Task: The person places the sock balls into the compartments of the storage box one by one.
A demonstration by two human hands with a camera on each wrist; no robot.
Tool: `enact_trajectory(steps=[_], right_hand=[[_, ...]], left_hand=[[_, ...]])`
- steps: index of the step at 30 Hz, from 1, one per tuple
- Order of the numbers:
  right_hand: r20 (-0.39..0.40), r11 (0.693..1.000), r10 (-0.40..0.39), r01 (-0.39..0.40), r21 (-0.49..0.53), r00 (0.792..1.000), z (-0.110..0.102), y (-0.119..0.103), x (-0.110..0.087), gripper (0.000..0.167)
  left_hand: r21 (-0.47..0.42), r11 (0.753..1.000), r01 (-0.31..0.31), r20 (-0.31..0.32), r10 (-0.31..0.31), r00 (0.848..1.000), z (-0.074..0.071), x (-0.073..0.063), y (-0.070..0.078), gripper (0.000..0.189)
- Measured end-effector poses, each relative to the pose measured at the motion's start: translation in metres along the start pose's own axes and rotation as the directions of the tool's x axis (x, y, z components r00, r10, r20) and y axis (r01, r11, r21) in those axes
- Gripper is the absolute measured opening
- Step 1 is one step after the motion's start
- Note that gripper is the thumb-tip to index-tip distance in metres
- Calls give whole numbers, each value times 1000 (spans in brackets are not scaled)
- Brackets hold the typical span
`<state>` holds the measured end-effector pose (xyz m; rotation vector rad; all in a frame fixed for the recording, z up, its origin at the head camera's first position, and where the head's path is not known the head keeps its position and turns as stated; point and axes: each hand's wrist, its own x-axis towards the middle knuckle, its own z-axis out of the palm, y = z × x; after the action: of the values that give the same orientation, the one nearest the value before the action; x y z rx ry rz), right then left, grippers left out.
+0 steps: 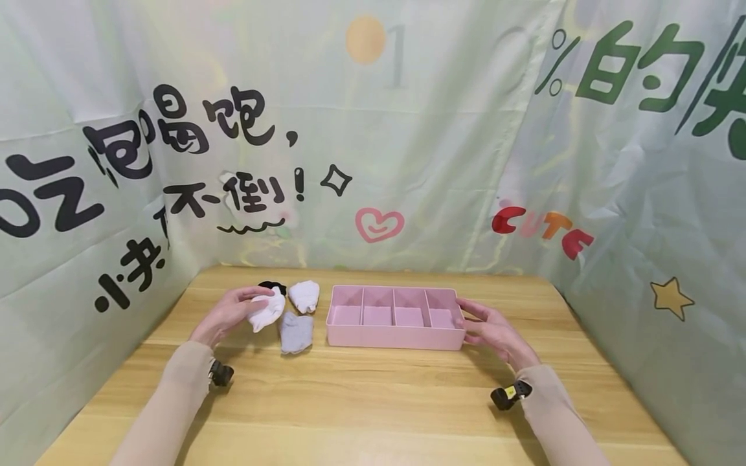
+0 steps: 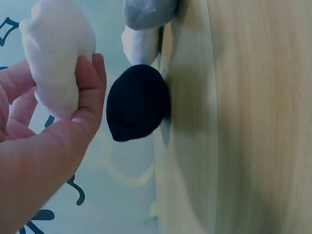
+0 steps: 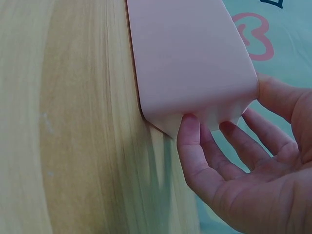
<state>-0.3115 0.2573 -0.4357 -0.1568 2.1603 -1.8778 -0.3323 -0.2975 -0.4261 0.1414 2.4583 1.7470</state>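
Observation:
My left hand (image 1: pixel 230 313) pinches a white balled sock (image 1: pixel 268 310) between thumb and fingers, lifted off the table. Close behind it sits a black balled sock (image 2: pixel 138 103), mostly covered by the hand in the head view. Another white balled sock (image 1: pixel 305 296) and a grey one (image 1: pixel 296 333) lie just to the right. At the right end of a pink divided box (image 1: pixel 396 337), my right hand (image 1: pixel 495 333) grips the end wall. Its fingertips (image 3: pixel 190 126) press the outer face, and the thumb reaches over the rim. No socks show in the box's compartments.
The wooden table (image 1: pixel 373 401) carries the box and socks near its far side. A pale printed curtain (image 1: pixel 437 155) with lettering and drawings encloses the back and both sides. Each wrist wears a small black camera (image 1: pixel 220 373).

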Motion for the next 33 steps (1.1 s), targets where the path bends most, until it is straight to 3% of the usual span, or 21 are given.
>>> enact_trajectory(steps=[5, 12, 19, 22, 33], right_hand=[[-3, 1000, 4, -4, 5, 1000, -1, 1, 1, 66], [-17, 1000, 10, -11, -29, 1000, -1, 1, 1, 66], [-4, 1000, 6, -6, -29, 1000, 0, 1, 0, 67], [0, 1000, 5, -5, -31, 1000, 1, 1, -1, 66], [-2, 1000, -4, 4, 8, 1000, 0, 0, 0, 65]], left_hand=[[26, 999, -25, -1, 25, 1000, 8, 4, 6, 41], [-51, 995, -80, 10, 81, 997, 21, 11, 16, 40], [15, 994, -110, -5, 110, 994, 36, 18, 20, 38], [33, 991, -128, 23, 127, 992, 42, 19, 21, 38], [1, 996, -85, 50, 85, 995, 56, 18, 35, 44]])
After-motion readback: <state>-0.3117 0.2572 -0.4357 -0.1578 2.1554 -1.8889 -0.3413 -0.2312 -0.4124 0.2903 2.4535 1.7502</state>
